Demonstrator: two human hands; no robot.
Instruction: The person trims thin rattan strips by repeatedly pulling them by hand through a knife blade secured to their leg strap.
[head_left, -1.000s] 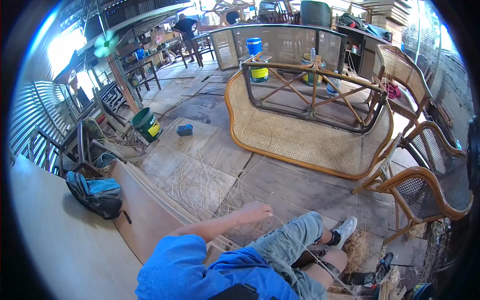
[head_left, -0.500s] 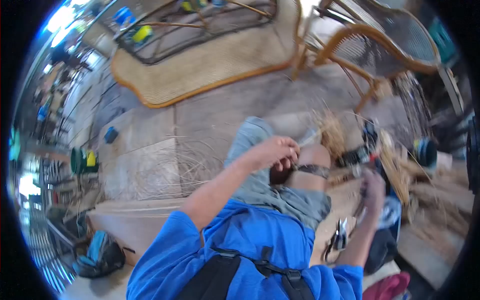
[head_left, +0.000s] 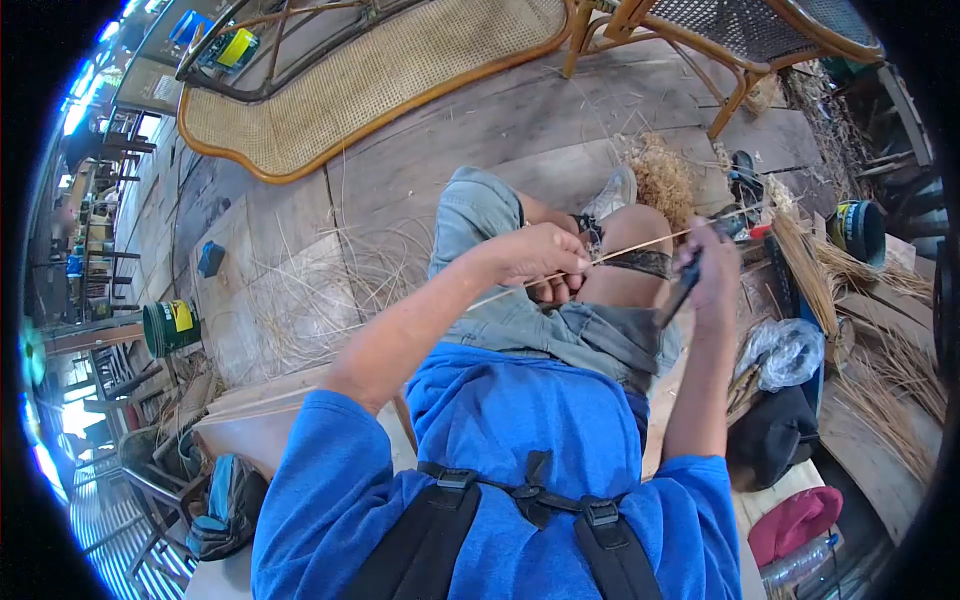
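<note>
My left hand [head_left: 548,262] is closed, pinching a thin, pale cane strip [head_left: 635,248] above my lap. The strip runs from the lower left, through the fingers, up past my right hand to the right. My right hand [head_left: 714,268] is wrapped around a black-handled hand tool [head_left: 680,296], its handle pointing down toward my thigh. Fingers cover the tool's head, so its exact kind is unclear. The strip passes at the top of this hand, by the tool; whether they touch I cannot tell. A dark band [head_left: 640,262] circles my bare leg beneath the strip.
Loose cane strands [head_left: 325,295] litter the wooden floor on the left. A caned panel with a wooden rim [head_left: 330,115] and a caned chair [head_left: 740,75] stand ahead. Fibre shavings [head_left: 660,180], cane bundles [head_left: 800,265], a bucket [head_left: 858,232] and clear plastic [head_left: 785,352] lie rightward.
My right hand has moved up and left toward the strip, now holding the black-handled tool. The silver-headed, dark-handled tool earlier beside my right forearm no longer shows there. The view has shifted.
</note>
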